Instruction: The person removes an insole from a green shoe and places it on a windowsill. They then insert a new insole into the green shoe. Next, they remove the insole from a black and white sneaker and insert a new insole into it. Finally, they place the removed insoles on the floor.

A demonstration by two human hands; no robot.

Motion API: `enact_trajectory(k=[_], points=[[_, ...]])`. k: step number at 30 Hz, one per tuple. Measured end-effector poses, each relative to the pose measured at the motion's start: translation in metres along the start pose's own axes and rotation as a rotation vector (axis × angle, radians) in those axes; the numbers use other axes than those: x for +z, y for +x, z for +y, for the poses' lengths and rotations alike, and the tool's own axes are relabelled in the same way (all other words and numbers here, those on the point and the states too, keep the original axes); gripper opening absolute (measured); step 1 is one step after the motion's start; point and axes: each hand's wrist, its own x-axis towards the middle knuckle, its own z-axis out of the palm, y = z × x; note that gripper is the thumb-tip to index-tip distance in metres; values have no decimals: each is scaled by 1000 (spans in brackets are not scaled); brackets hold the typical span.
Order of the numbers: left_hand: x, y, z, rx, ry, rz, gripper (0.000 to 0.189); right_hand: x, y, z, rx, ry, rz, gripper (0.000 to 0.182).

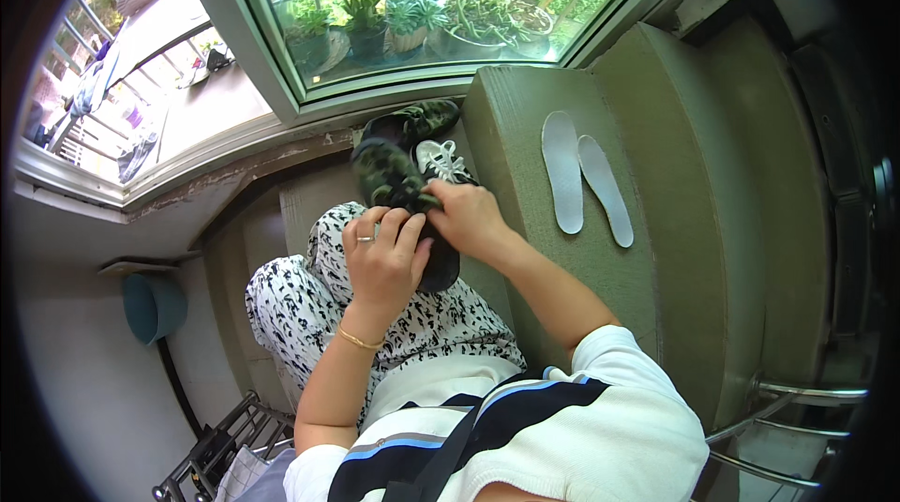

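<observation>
A green camouflage lace-up shoe (pixel 385 170) is held above my lap, its toe pointing away from me and its dark heel end (pixel 440 267) nearest my body. My left hand (pixel 383 249), with a ring on one finger, has its bent fingertips on the shoe's lacing area. From the right, my right hand (pixel 467 217) pinches the shoe near the same spot. The fingers hide part of the laces and the shoe's opening. Just beyond lie a second camouflage shoe (pixel 430 119) and a black shoe with white laces (pixel 443 161).
Two pale insoles (pixel 562 175) (pixel 606 191) lie side by side on the step (pixel 513 129) at my right. More stairs (pixel 675 221) rise beyond it. Ahead is a window (pixel 422 73) with potted plants outside. A blue bucket (pixel 155 309) and a metal rack (pixel 232 432) are at left.
</observation>
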Motion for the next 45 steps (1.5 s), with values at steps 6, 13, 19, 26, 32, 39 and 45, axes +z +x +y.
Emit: enact_trajectory(k=[6,13,19,26,32,39,45], points=[[-22,0,-9,-80,133,6,17,-28,-21,-3,-181,463,-372,36],[-48,-11,-17,-233,-107,198,21,-131,-57,140,485,-623,207,69],[-25,-4,-9,-279,-157,90,15,-144,-100,207,713,-377,45,71],[1,-19,-3,-338,-168,2,14,-143,-64,80,83,-53,63,53],[2,-10,-2,-231,42,15,11,-130,-61,-30,-347,-444,-542,29],[7,-13,0,-194,46,22,11,-61,-54,-34,-421,-487,-435,22],[6,-19,-3,-194,-31,6,10,11,-43,-21,-452,-246,-188,34]])
